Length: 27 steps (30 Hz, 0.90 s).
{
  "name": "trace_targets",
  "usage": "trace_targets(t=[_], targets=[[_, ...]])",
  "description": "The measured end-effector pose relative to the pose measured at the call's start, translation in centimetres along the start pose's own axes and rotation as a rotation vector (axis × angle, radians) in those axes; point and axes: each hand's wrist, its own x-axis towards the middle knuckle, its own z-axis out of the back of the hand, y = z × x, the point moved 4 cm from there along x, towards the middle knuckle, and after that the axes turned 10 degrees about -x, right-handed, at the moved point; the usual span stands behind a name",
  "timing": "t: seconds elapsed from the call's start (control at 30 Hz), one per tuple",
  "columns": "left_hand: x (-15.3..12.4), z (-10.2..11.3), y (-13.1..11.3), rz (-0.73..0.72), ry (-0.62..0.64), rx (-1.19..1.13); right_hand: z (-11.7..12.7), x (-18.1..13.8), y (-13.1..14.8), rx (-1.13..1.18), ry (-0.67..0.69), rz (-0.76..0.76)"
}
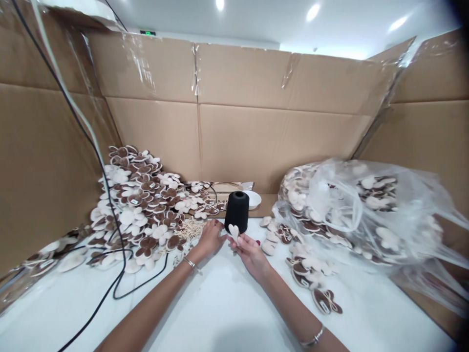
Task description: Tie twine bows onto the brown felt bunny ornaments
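A small cream heart-shaped felt piece (233,231) stands upright between my two hands, just in front of a black thread cone (237,210). My right hand (249,251) pinches the piece from below with its fingers closed. My left hand (210,239) lies beside it, fingers curled toward the piece and touching it. Left of that hand sits a bundle of pale strings (190,227).
A big heap of cream and brown felt shapes (142,205) fills the left. A clear plastic bag (366,210) of the same shapes lies at the right, with loose ones (311,274) before it. A white bowl (253,199) stands behind the cone. Black cables (110,274) cross the white table. Cardboard walls surround.
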Motion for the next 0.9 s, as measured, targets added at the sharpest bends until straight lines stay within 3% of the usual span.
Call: trace_targets(t=[0.17,0.33,0.47,0.63,0.9], targets=[[0.6,-0.7,0.6,-0.075,-0.089,-0.061,0.7,-0.1,0.4,0.015,-0.008,0.035],[-1.1,1.6,0.4,-0.169,-0.089,-0.256,1.0,0.0,0.6,0.027,-0.026,0.043],[-2.4,3.2,-0.4,-0.201,-0.006,-0.42,0.7,-0.1,0.5,0.016,-0.009,0.044],[-2.4,2.9,-0.2,-0.03,0.081,-0.783,0.4,-0.2,0.3,-0.027,0.004,0.049],[-3.6,2.5,1.2,0.322,-0.049,-1.072,1.0,0.3,0.2,-0.202,-0.003,0.089]])
